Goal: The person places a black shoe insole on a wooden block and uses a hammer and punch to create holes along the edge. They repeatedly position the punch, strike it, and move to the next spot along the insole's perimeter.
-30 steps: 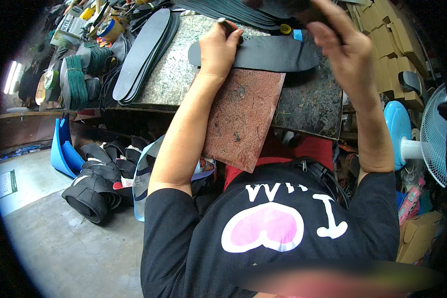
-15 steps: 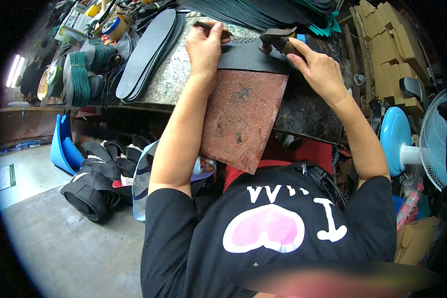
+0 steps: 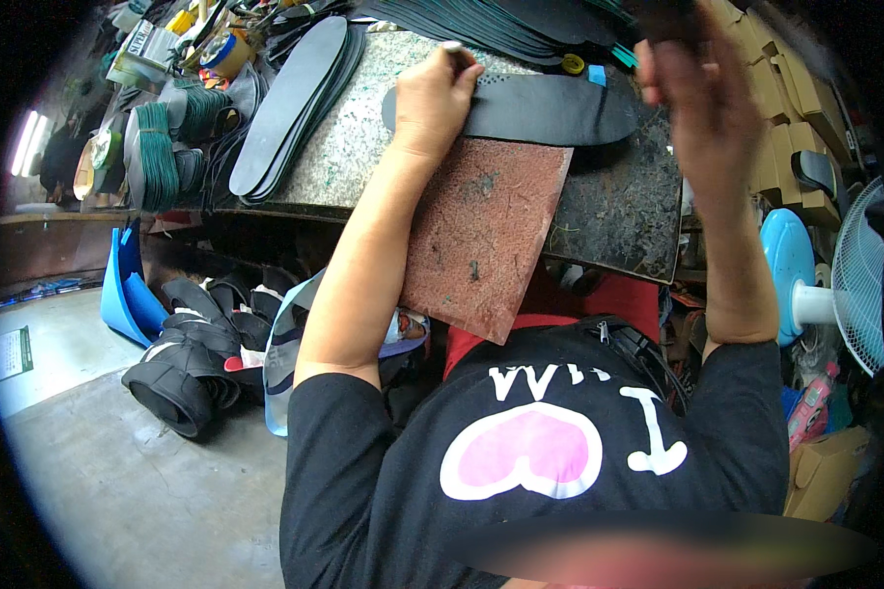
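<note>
A black shoe sole [image 3: 550, 110] lies flat across the far side of the bench, with a cluster of small holes at its upper edge. My left hand [image 3: 432, 103] rests over the sole's left part, closed around a short dark punch that is mostly hidden by the fingers. Raised high at the right, my right hand [image 3: 702, 98] is smeared by motion. It grips a hammer [image 3: 666, 22], only a dark blur near the top edge. Beneath the sole's near edge sits a reddish-brown textured sheet [image 3: 481, 236], hanging over the bench front toward my lap.
Stacked soles [image 3: 290, 108] lie left of my left hand, beside bundles of green-edged pieces [image 3: 154, 157]. More dark sheets [image 3: 491, 25] fill the back of the bench. A fan [image 3: 859, 280] and cardboard boxes [image 3: 781, 88] stand at the right. Black shoe parts [image 3: 182, 378] lie on the floor at left.
My right hand has swung the hammer up and to the right, away from the sole. My left hand has shifted slightly right, and the punch has tipped from lying sideways to hidden in the fist.
</note>
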Available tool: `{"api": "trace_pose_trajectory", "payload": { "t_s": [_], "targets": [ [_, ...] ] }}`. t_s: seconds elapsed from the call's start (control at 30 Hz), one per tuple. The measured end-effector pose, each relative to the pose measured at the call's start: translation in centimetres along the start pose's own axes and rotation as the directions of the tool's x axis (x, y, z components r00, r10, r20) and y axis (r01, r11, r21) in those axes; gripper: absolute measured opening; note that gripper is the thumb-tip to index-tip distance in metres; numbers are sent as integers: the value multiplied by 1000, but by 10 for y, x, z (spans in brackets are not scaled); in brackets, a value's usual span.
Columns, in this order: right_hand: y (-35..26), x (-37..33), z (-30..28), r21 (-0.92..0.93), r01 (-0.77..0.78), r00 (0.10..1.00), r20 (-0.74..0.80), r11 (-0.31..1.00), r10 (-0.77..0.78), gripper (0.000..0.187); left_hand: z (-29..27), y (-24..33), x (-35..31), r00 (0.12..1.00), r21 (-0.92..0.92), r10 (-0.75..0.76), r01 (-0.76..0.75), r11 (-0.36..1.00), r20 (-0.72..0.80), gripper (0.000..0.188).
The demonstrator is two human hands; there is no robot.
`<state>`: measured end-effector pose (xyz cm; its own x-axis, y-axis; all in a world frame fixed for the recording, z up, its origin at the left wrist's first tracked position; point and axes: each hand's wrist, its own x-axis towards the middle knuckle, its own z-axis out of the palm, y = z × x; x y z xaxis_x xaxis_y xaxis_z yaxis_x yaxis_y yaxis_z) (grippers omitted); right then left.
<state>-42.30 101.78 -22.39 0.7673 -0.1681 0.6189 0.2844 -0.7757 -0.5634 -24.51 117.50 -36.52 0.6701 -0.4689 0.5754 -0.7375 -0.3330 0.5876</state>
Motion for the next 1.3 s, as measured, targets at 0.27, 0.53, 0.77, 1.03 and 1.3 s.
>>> {"api": "trace_pose_trajectory", "payload": {
  "t_s": [0.27, 0.53, 0.77, 1.03, 1.3],
  "targets": [
    [103, -53, 42, -539, -25, 942, 269, 842, 200, 44, 2, 3, 3, 900, -512, -430, 403, 759, 71, 11],
    [55, -23, 23, -425, -98, 949, 232, 900, 213, 42, 9, -4, 1, 928, -513, -367, 348, 785, 69, 11],
    [37, -20, 7, -62, 232, 971, -48, 971, -235, 39, 8, 13, 0, 984, 149, 178, -175, 973, -7, 20],
    [90, -57, 40, -523, -118, 922, 259, 844, 289, 43, 6, -5, 6, 877, -805, -478, 307, 507, 34, 14],
    [75, -39, 31, -488, -150, 910, 272, 860, 313, 41, 5, -8, 0, 924, -516, -378, 355, 780, 63, 14]
  ]
}}
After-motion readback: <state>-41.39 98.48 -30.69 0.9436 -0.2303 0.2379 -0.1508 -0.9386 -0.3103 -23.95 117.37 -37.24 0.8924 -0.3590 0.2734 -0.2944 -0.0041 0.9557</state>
